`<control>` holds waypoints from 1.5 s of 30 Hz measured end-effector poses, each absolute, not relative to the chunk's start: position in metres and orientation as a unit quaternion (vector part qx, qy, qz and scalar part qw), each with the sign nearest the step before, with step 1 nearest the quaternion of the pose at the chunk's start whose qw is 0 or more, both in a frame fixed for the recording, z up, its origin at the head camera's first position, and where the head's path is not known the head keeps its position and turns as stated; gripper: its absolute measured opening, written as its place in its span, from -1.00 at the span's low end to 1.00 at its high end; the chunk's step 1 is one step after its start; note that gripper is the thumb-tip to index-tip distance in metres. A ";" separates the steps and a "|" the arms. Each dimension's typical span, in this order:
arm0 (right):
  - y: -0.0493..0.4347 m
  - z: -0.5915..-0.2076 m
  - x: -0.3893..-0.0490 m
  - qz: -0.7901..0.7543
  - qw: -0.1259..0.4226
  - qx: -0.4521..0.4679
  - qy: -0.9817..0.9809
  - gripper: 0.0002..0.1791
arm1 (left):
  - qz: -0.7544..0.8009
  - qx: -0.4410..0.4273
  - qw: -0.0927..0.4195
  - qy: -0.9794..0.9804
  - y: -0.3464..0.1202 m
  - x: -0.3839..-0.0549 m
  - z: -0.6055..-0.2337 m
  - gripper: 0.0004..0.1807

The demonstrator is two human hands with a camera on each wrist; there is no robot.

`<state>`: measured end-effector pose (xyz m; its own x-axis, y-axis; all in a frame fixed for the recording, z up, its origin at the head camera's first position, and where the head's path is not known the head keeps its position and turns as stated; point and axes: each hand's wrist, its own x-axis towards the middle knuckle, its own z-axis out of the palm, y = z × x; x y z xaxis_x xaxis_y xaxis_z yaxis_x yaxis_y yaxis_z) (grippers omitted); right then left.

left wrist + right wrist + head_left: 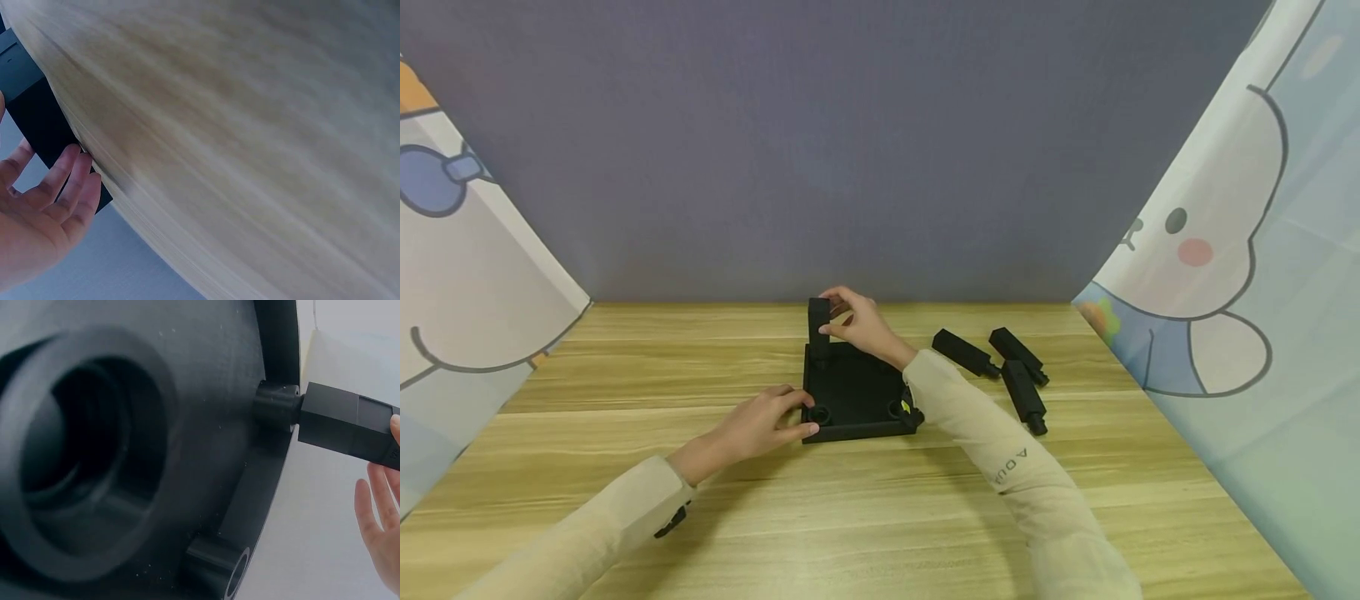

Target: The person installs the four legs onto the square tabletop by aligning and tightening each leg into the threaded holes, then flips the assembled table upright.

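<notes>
A shallow black square tray-like base (856,385) with round sockets at its corners lies on the table. My right hand (862,323) pinches the upper part of a black square leg (818,329) that stands upright at the base's far left corner. In the right wrist view the leg's narrow end meets the socket (278,405), and the leg (340,419) leans slightly off the socket's line. At the near left corner my left hand (775,423) grips the base, thumb on the front wall and fingers along the left side; these fingers (69,181) also show in the left wrist view.
Right of the base, three more black legs (1021,392) with narrow round ends lie on the wooden table (880,517). A grey panel (835,150) rises behind the table, and cartoon-print cloths (1210,250) hang at both sides.
</notes>
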<state>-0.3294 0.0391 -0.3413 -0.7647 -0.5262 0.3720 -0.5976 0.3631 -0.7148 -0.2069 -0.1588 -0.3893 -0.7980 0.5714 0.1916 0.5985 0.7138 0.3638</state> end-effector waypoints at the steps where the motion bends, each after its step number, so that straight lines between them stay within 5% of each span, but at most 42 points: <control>1: 0.039 -0.342 -0.329 0.451 0.043 0.340 -0.824 -0.51 | -0.208 -0.317 0.032 -0.925 -0.159 -0.207 -0.390 -0.57; 24: 0.047 -0.336 -0.332 0.442 0.017 0.365 -0.819 -0.49 | -0.207 -0.314 0.038 -0.926 -0.156 -0.210 -0.393 -0.59; 36: 0.044 -0.315 -0.305 0.448 0.032 0.358 -0.819 -0.48 | -0.208 -0.315 0.042 -0.925 -0.156 -0.209 -0.393 -0.59; 45: 0.047 -0.327 -0.337 0.409 -0.014 0.385 -0.828 -0.36 | -0.209 -0.320 0.041 -0.923 -0.158 -0.210 -0.394 -0.59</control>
